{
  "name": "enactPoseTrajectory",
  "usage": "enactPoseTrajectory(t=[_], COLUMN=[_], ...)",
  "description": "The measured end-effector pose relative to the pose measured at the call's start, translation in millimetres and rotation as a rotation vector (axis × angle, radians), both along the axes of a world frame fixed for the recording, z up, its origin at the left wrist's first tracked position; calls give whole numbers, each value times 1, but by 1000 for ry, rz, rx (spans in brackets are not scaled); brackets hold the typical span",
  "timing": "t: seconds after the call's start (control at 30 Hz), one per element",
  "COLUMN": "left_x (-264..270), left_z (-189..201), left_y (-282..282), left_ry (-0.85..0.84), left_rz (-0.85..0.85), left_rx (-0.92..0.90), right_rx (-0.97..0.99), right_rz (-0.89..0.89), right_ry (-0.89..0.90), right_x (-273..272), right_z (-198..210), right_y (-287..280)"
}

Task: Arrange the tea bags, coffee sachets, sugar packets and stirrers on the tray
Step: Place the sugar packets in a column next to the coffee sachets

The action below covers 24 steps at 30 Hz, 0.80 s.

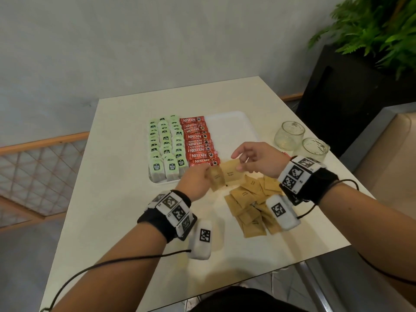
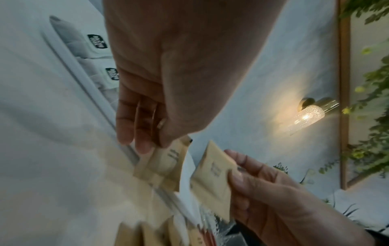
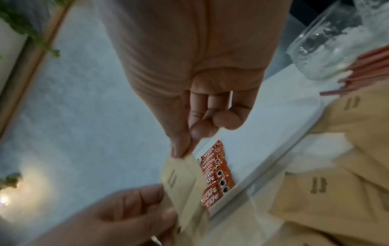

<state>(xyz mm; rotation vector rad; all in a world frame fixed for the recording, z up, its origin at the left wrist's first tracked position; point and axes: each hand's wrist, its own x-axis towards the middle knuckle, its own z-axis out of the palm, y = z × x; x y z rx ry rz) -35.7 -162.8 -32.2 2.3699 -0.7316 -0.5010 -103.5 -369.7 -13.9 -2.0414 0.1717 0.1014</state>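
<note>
A white tray [image 1: 229,129] holds rows of green tea bags [image 1: 165,145] on its left and red coffee sachets [image 1: 199,140] beside them; its right part is bare. My left hand [image 1: 206,174] grips a small stack of brown sugar packets [image 1: 216,180] over the tray's front edge. Just right of it, my right hand [image 1: 238,163] pinches one more sugar packet [image 1: 231,173] by its edge, close to the stack. The wrist views show the stack [image 2: 164,163] and the single packet [image 3: 181,176] apart. Loose sugar packets [image 1: 249,203] lie piled on the table. Reddish stirrers [image 3: 368,66] lie beside a jar.
Two glass jars [image 1: 289,135] [image 1: 315,148] stand on the table right of the tray. A black planter [image 1: 351,91] with a fern is at the far right, past the table corner. A padded seat [image 1: 391,154] runs along the right side.
</note>
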Motion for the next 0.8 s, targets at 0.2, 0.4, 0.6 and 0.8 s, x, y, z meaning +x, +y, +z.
enactPoseTrajectory(t=[0.2,0.4,0.6,0.8], left_x=[-6,-22,-18,-13], left_z=[5,13,0,-7], left_y=[-13,-20,-10,-7], left_ry=[328,934,850,858], left_rz=[134,199,211,311], left_rx=[-278,-618,-622,-596], right_rx=[-95,-31,-408,-598], right_rz=[27,0,-92,-50], right_ry=[63,51,158,431], right_x=[0,-2,-6,-12], right_z=[-1,-6,-15,-35], right_y=[8,19,0,-11])
